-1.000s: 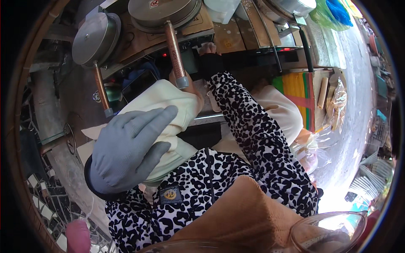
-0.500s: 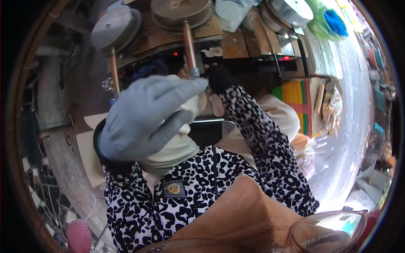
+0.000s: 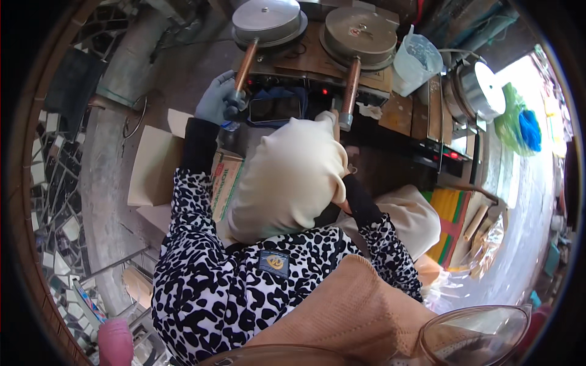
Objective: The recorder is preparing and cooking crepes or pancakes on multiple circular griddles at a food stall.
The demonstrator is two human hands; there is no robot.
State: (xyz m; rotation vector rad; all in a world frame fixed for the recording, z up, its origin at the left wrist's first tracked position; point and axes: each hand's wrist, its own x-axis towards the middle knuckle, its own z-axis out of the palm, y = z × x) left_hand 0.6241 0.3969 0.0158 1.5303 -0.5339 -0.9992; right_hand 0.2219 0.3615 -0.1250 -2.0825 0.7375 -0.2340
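Note:
My left hand (image 3: 213,102), in a grey glove, is at the lower end of the copper-coloured handle (image 3: 246,64) of a round metal pan (image 3: 267,13). Its fingers curl about the handle's end, partly hidden by it. A second round pan (image 3: 360,35) with a similar handle (image 3: 351,88) stands to the right. My right hand (image 3: 345,205) is low beside my bent knee in cream cloth (image 3: 293,177). Cloth and the black cuff hide most of it, so its fingers do not show clearly.
A dark phone (image 3: 274,110) lies on blue cloth below the pans. To the right stand a translucent pitcher (image 3: 419,61), a silver pot (image 3: 482,91) and a green plastic bag (image 3: 514,116). Cardboard flaps (image 3: 155,165) stick up at the left.
My left hand has gone from high in front of me out to the left pan's handle. My right hand has drawn back from between the handles to beside my knee. The view has shifted.

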